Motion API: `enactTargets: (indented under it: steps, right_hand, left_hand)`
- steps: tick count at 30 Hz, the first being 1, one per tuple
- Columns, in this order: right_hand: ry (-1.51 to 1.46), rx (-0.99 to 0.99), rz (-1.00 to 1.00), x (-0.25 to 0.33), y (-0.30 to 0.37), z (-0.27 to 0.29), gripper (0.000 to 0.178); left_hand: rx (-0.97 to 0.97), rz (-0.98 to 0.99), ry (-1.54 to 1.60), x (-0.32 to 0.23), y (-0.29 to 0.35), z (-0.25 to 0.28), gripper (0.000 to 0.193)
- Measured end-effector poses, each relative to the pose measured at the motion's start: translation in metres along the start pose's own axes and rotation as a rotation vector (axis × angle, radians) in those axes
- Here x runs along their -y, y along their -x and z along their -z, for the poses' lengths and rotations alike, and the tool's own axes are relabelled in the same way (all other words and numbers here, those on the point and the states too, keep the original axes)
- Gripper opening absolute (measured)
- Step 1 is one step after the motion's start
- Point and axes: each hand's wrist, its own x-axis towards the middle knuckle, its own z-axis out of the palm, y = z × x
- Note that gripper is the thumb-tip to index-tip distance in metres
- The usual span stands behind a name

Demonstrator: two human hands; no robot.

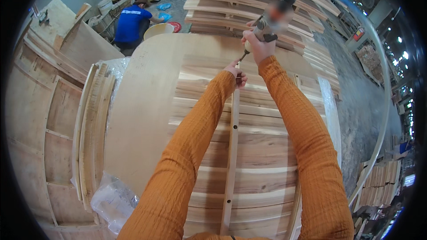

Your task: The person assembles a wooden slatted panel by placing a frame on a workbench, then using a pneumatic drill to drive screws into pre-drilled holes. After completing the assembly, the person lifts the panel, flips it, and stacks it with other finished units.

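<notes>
While your right hand (260,46) wraps firmly around the drill (267,26), its fingers closed on the grip, the bit (243,56) slants down to the far end of the wooden strip (231,164), and that's where the action is! Your left hand (235,74) is right there beside the tip, index finger stretched toward it, the other fingers curled in; whether they pinch a screw, you can't tell from here.

The strip lies lengthwise down the middle of the slats (262,151), running from under your left hand back toward your body. Now, the score so far: two dark round spots show along it, an upper hole (235,127) about midway and a lower hole (229,201) closer to you. Are they filled? Too small to say, so neither counts as finished. The far end looks like the spot in hand, and it doesn't look done yet, with the bit down at it.

Off to the right, a second strip (295,209) runs partly behind your right sleeve; how far along that one is, the view won't tell. The hose (383,62) loops clear of the work, and across the way a co-worker in blue (132,24) crouches.
</notes>
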Motion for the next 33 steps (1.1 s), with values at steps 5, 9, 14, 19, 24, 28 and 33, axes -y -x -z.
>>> enactTargets:
  steps: [5, 9, 14, 19, 24, 28, 33]
  right_hand:
    - [-0.026, -0.004, -0.041, -0.028, -0.015, -0.003, 0.026]
    - [0.038, 0.009, -0.065, -0.049, -0.013, -0.002, 0.023]
    - [0.201, -0.048, -0.09, -0.061, -0.021, -0.008, 0.015]
    - [0.182, -0.071, -0.08, -0.066, -0.02, -0.018, 0.012]
    - [0.071, -0.129, -0.068, -0.053, -0.008, -0.001, 0.021]
    - [-0.106, -0.151, 0.014, 0.013, 0.006, 0.005, 0.03]
    - [0.005, -0.215, 0.052, 0.104, 0.093, 0.073, 0.038]
  left_hand:
    - [0.033, 0.014, 0.034, 0.006, -0.022, 0.019, 0.06]
    - [-0.03, -0.043, 0.0, 0.009, -0.017, 0.012, 0.057]
    - [-0.125, -0.161, -0.07, 0.029, 0.019, 0.013, 0.049]
    - [0.04, -0.42, -0.482, 0.087, 0.099, 0.025, 0.038]
    - [-0.085, -0.824, -1.178, 0.162, 0.211, 0.003, 0.044]
    - [-0.014, -0.685, -1.407, 0.211, 0.294, -0.005, 0.051]
    - [0.099, -0.572, -1.646, 0.248, 0.354, -0.01, 0.052]
